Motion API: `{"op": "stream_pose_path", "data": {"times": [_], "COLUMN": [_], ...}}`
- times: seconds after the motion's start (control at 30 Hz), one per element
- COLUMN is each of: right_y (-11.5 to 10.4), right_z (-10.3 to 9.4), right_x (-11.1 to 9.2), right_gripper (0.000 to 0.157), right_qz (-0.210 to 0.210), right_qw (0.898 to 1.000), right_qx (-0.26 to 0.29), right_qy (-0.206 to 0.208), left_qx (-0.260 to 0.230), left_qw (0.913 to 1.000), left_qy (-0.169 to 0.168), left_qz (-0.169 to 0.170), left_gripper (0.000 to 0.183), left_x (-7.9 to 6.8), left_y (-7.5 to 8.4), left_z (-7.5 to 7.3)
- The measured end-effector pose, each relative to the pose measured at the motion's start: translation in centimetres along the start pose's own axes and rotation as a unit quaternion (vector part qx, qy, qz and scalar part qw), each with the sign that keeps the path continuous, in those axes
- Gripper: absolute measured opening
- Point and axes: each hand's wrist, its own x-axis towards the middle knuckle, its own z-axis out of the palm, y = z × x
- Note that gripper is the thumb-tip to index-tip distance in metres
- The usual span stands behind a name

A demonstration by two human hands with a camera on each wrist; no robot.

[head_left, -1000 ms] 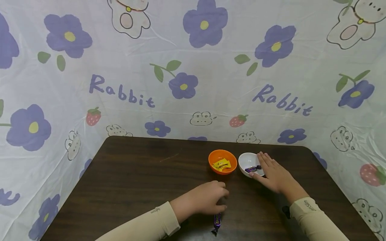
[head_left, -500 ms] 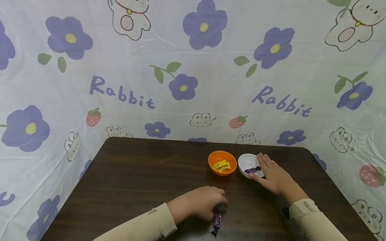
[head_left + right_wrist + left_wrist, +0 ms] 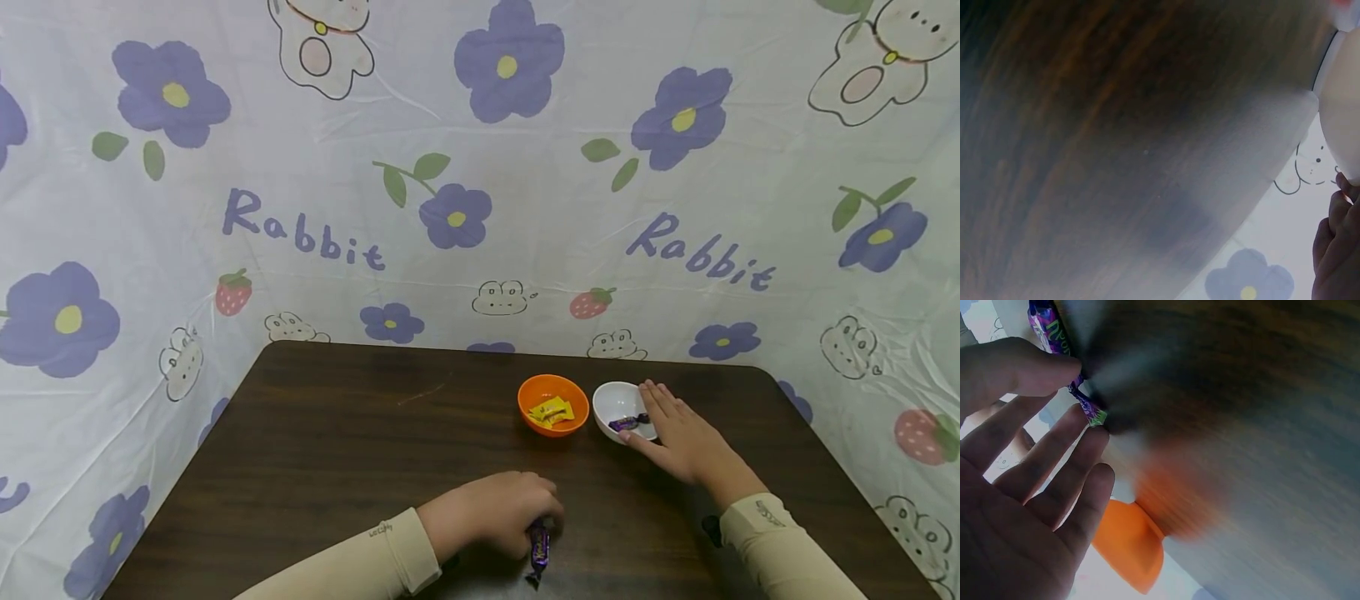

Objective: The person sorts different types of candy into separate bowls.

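Pale cloth (image 3: 540,221) printed with violet flowers is hung behind a dark brown, wood-grained table (image 3: 337,467); twelve o'clock is taken as the cloth side. Furthest left, the left hand (image 3: 498,508) has been brought lower and nearer within the last second, and its fingers are now set about the far end of a slim purple twist-wrapped sweet (image 3: 539,550). That sweet is seen on the table, at five o'clock from the hand, its free tip pointed to six. Its wrapper is partly hidden by the thumb, so whether it is pinched cannot be told. By judgement, the reach has been completed and the grasping stage entered; no lift is made out.

At one o'clock from that hand, yellow packets (image 3: 552,410) are held in a round orange bowl (image 3: 551,384). At three o'clock from it, another purple-wrapped sweet (image 3: 624,423) is contained in a round, glossy white bowl (image 3: 611,398). Its four o'clock side is touched by the right hand (image 3: 678,437), fingers straight, thumb spread apart; no shift is noticed there, so the bowl is judged to be steadied.
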Motion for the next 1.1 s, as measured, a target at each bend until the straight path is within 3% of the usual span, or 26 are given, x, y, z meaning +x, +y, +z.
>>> {"op": "stream_pose_path", "data": {"times": [0.73,1.1], "right_y": [0.0,0.2], "right_z": [0.0,0.3], "right_x": [0.0,0.1], "right_gripper": [0.103,0.102], "right_qz": [0.0,-0.002], "right_qw": [1.0,1.0], "right_qx": [-0.001,-0.008], "right_qy": [0.002,0.004], "left_qx": [0.023,0.036], "left_qw": [0.9994,0.9993], "left_qy": [-0.005,0.007], "left_qz": [-0.024,-0.003], "left_gripper": [0.02,0.01], "left_x": [-0.5,-1.1], "left_y": [-0.2,0.1], "left_z": [0.6,0.7]}}
